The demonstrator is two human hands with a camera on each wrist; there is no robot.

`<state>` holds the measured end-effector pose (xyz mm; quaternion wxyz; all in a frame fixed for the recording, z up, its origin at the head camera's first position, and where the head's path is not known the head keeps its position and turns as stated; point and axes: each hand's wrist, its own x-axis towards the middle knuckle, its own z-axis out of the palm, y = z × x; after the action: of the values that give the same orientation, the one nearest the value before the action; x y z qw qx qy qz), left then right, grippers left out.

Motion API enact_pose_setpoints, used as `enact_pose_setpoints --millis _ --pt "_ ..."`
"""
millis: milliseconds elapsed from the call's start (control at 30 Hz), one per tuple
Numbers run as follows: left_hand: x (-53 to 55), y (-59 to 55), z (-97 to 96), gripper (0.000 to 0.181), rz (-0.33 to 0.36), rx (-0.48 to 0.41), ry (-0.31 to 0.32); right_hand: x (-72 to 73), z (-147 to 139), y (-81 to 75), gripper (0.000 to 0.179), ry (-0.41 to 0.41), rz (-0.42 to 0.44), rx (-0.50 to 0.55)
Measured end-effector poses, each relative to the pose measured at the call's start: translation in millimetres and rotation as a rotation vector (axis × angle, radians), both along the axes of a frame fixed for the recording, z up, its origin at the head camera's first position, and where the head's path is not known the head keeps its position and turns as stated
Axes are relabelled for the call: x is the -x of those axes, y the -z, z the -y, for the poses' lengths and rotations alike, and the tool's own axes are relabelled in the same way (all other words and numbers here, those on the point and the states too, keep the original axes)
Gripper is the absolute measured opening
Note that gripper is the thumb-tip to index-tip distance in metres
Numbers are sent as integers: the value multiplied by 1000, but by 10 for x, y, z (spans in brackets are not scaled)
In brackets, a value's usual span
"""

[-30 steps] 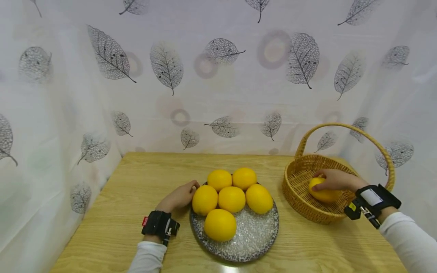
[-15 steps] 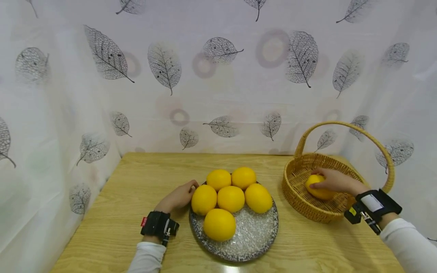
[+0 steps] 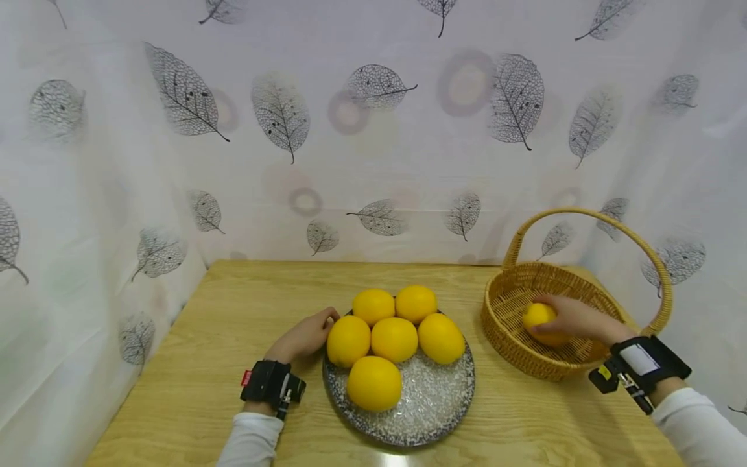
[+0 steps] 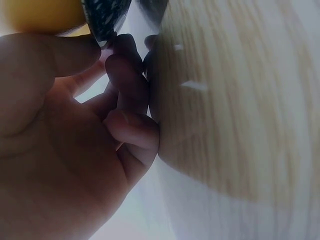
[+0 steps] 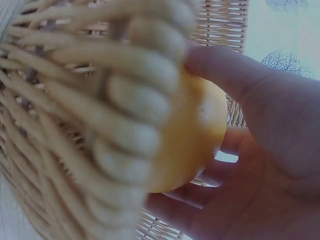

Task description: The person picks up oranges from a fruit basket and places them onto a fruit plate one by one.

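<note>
In the head view my right hand (image 3: 574, 318) reaches over the rim into the wicker basket (image 3: 502, 337) and grips a yellow-skinned orange (image 3: 538, 316) inside it. The right wrist view shows thumb and fingers curled round this orange (image 5: 192, 130), partly hidden by the basket's woven rim (image 5: 125, 110). My left hand (image 3: 303, 337) is at the left edge of a round speckled grey plate (image 3: 434, 395). Seen from the left wrist, thumb and fingertips pinch the plate's dark rim (image 4: 105, 20), with the curled fingers low against the table. Several oranges (image 3: 375, 384) lie on the plate, mostly toward its back and left.
The basket's tall arched handle (image 3: 589, 213) rises over the right forearm. The wooden table (image 3: 262, 285) ends at the back against a white leaf-print curtain (image 3: 403, 162), which also hangs along both sides. Bare plate surface shows at its front right.
My right hand and the orange in it have shifted slightly left inside the basket, the hand now a little lower. The left hand, plate and its oranges stay put.
</note>
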<state>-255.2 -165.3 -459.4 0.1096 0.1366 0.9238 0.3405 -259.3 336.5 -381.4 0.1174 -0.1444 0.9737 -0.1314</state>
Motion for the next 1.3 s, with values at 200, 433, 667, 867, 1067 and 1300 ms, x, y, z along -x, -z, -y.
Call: enact_pose_setpoints --millis 200,433,667,867,1067,1300 --pt "17 19 -2 24 -4 -6 2 -8 20 41 78 17 -15 -5" --pt "24 37 -1 23 -8 -9 3 -7 38 60 80 47 -27 4" --pt "18 20 0 23 1 -15 6 -43 45 85 75 44 -112 13" --pt "28 -4 4 22 17 3 9 -97 73 95 73 50 -163 48" --pt "34 -5 3 22 24 10 3 -170 103 44 73 61 -238 58" --pt "22 14 1 23 19 0 6 -293 199 -89 78 84 -320 29"
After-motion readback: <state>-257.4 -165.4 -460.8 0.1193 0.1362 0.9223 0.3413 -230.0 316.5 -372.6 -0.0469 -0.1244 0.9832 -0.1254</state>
